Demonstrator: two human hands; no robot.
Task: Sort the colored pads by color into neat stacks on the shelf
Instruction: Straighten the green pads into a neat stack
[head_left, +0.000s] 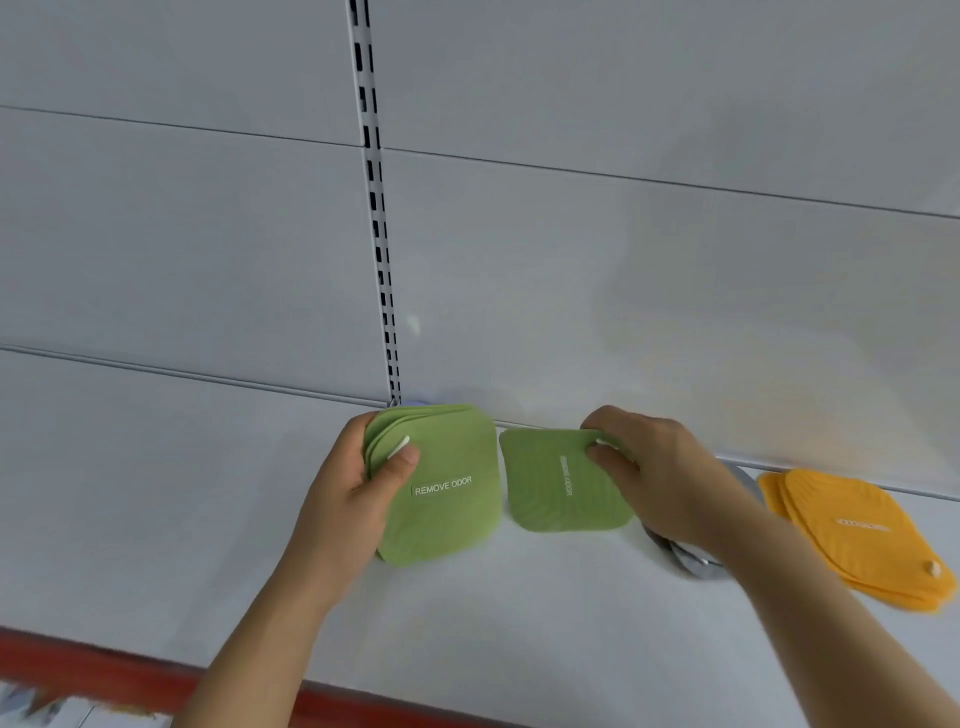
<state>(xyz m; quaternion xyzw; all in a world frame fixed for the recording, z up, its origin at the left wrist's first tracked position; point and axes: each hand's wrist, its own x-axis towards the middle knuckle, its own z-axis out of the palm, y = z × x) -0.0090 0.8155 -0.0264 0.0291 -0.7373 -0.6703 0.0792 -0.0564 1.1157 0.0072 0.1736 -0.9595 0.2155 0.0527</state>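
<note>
A shop: white gondola shelf (156, 493) with slotted upright (376, 208)

1. White slotted metal upright strip (375, 208), w/ a double row of dark slots; seen running top to bottom of the back wall, slightly slanted.
2. Pale grey back wall panels (623, 93), separated by thin horiz. seams.
3. Red front edge trim (104, 670), seen along the near lower-left border.
4. Silvery crumpled foil-like item (685, 558), partly hidden; kind not determinable.
5. Blurred pale patches at the bottom-left corner (36, 706); not identifiable.
</note>
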